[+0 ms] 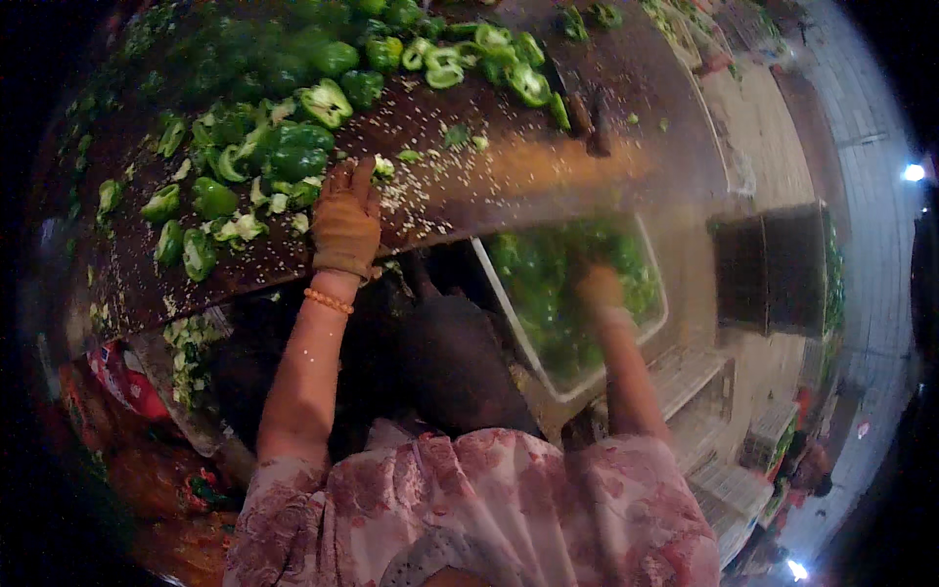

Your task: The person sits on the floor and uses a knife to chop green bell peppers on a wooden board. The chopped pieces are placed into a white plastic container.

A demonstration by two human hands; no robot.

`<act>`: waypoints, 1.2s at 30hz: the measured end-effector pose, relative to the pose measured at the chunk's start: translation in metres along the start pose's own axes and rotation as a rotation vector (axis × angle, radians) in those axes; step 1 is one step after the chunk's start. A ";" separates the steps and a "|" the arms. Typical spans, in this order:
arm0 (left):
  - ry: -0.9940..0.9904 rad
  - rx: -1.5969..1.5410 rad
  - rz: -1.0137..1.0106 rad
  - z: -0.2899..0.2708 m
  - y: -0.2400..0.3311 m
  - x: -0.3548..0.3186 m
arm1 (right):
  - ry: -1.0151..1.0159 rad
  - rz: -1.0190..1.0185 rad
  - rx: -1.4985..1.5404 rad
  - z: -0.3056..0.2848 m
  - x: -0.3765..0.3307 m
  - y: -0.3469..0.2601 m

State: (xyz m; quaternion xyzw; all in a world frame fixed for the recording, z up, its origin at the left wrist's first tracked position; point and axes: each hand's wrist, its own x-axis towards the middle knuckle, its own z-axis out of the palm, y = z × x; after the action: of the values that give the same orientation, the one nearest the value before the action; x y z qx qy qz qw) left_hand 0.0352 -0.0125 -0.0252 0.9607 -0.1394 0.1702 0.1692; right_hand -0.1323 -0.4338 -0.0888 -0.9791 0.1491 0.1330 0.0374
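Note:
My left hand point(346, 217), in an orange-brown work glove, lies on the dark table point(548, 201) near its front edge. Its fingers are stretched forward, and I see nothing gripped in them. A pale pepper scrap point(383, 167) sits at the fingertips, with scattered white seeds point(406, 201) beside it. Just left are green bell peppers point(299, 149), some whole and some cut. My right hand point(599, 286), smeared by motion, is over or in the white-rimmed crate point(528, 347) of green peppers point(533, 284); its fingers and anything in them cannot be made out.
A large heap of peppers point(245, 49) covers the table's far left. Cut halves point(529, 84) lie farther right, by dark handle-like objects point(599, 132). Dark crates point(768, 269) and pale slatted crates point(685, 386) stand on the right. Pepper scraps point(191, 357) are piled below the table at left.

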 end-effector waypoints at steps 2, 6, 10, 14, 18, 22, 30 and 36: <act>-0.061 -0.026 -0.091 -0.012 -0.016 0.000 | -0.370 0.047 -0.079 -0.099 0.000 -0.061; 0.059 -0.086 -0.144 -0.026 -0.005 0.006 | 0.011 -0.259 0.046 -0.140 0.067 -0.100; 0.086 -0.191 -0.032 -0.040 0.011 0.009 | 0.277 -0.147 0.146 -0.187 0.151 -0.202; -0.072 -0.388 -0.049 -0.051 0.020 0.010 | 0.414 -0.075 0.104 -0.158 0.230 -0.203; -0.149 -0.507 -0.073 -0.055 0.019 0.012 | 0.271 -0.314 0.753 -0.124 0.245 -0.159; -0.190 -0.963 -0.194 -0.022 0.033 0.005 | -0.059 -0.533 1.202 -0.086 0.182 -0.140; -0.538 -1.674 -0.358 -0.023 0.078 -0.003 | -0.294 -0.488 1.626 -0.108 0.016 -0.206; -0.492 -1.186 -0.141 -0.017 0.097 -0.012 | -0.395 -0.088 2.066 -0.081 0.029 -0.211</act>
State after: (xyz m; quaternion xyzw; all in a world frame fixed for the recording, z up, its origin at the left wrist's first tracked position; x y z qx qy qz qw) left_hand -0.0118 -0.0918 0.0124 0.7219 -0.1810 -0.1726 0.6453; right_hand -0.0217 -0.2504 -0.0119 -0.4369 0.1454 0.0971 0.8823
